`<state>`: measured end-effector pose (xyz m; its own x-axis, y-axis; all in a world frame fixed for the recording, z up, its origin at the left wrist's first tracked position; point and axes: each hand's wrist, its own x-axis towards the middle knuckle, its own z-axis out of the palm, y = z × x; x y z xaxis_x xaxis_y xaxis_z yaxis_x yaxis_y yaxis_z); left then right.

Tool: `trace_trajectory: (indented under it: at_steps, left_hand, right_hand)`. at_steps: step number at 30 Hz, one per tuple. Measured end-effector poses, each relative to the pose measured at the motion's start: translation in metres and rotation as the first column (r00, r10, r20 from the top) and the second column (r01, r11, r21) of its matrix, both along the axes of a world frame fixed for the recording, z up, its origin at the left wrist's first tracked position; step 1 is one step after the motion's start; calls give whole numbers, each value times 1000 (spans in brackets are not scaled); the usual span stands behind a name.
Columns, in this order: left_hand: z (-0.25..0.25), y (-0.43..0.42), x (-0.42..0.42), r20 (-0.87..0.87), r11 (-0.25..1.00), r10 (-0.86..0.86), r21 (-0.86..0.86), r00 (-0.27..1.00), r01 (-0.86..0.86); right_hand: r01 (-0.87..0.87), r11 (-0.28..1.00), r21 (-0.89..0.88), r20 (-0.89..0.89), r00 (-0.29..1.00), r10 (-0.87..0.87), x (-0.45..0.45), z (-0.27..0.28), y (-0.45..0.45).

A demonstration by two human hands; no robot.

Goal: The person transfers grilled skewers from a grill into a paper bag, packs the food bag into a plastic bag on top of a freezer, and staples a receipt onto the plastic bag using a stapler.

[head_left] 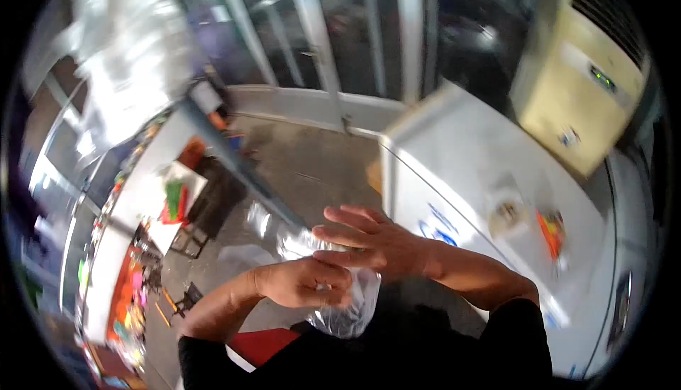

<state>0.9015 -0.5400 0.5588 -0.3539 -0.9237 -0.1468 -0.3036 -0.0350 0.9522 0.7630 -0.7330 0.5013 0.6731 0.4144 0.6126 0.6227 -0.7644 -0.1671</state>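
Observation:
A grey pole (237,166) slants from the upper left down to my hands. A big bundle of clear plastic (131,57), smeared by motion, covers its top end. At its lower end is more crinkled clear plastic wrap (347,315), which hangs below my hands in front of my body. My left hand (305,283) is closed on this wrap, its fingers curled. My right hand (379,244) lies just above and to the right, fingers stretched out and apart over the wrap; whether its thumb touches the wrap is hidden.
To the right stands a white chest freezer (454,156) with small bagged items on its lid, beside a cream air-conditioning unit (582,99). Long cluttered tables (142,202) line the left. A glass partition (319,35) stands ahead. A red surface (262,347) shows near my body.

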Motion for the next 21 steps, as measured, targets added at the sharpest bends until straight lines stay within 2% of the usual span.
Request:
trace_trajectory:
  at_steps: [1, 2, 3, 4, 5, 6, 7, 8, 9, 10, 11, 12, 13, 14, 15, 16, 17, 18, 19, 20, 21]
  left_hand:
    - [-18, -19, -4, -80, 997, -70, -24, 994, 68]
    - [-43, -35, 7, -119, 996, 65, -46, 991, -71]
    - [-66, -53, 11, -228, 995, 73, -49, 971, -87]
    - [-82, -70, 7, -327, 991, 108, -40, 939, -127]
    - [-97, -93, -5, -356, 999, 39, -8, 934, -44]
    - [-108, -113, -17, -429, 984, 177, 74, 886, -161]
    - [-111, -124, -25, -462, 970, 241, 134, 854, -201]
    - [-112, -136, -35, -492, 951, 305, 193, 816, -240]
    - [-111, -157, -46, -648, 894, 435, 392, 626, -216]
    - [-110, -174, -60, -718, 812, 571, 565, 397, -146]
    - [-117, -188, -70, -751, 897, 426, 425, 505, -125]
    - [-119, -205, -78, -552, 895, 416, 390, 722, -218]
    - [-116, -224, -89, -298, 897, 384, 344, 874, -277]
    - [-136, -242, -83, -139, 979, 178, 124, 974, -161]
    - [-153, -261, -82, -144, 981, 158, 134, 977, -139]
    - [-164, -289, -83, -177, 935, 302, 247, 937, -255]
    - [-168, -315, -83, -187, 862, 441, 361, 878, -356]
    - [-162, -338, -91, -265, 864, 481, 305, 836, -400]
    - [-168, -363, -90, -287, 869, 470, 317, 835, -380]
    - [-178, -389, -87, -313, 874, 461, 321, 831, -364]
    - [-190, -412, -83, -326, 882, 445, 318, 834, -347]
  right_hand:
    - [98, 983, 153, -84, 993, -86, -28, -23, -7]
    - [197, 931, 308, -168, 974, -151, -55, -46, -15]
    - [334, 677, 656, -419, 907, -42, -79, -86, -27]
    - [469, 277, 838, -525, 832, 179, -103, -109, -31]
    - [517, 212, 830, -547, 827, 125, -133, -111, -29]
    - [569, 101, 816, -572, 820, 3, -151, -105, -28]
    - [605, -6, 797, -602, 792, -106, -167, -102, -26]
    - [621, -43, 782, -621, 773, -125, -171, -95, -21]
    - [734, -52, 677, -722, 648, -242, -176, -94, -27]
    - [827, -70, 557, -790, 503, -351, -184, -94, -34]
    - [823, -130, 552, -796, 475, -374, -189, -94, -41]
    - [823, -154, 546, -803, 462, -377, -193, -93, -47]
    - [843, -137, 521, -826, 456, -332, -199, -92, -54]
    - [861, -118, 495, -848, 448, -284, -203, -92, -67]
    - [843, -226, 488, -871, 485, -76, -213, -98, -81]
    - [841, -250, 479, -876, 476, -78, -220, -118, -92]
    - [315, -595, 739, -471, 874, -122, -224, -144, -100]
    - [-330, -750, 573, 45, 927, -373, -225, -157, -105]
    - [-330, -687, 647, 119, 934, -337, -219, -146, -109]
    - [-337, -677, 654, 110, 928, -357, -214, -153, -114]
    - [-166, -505, 847, 16, 958, -287, -208, -168, -118]
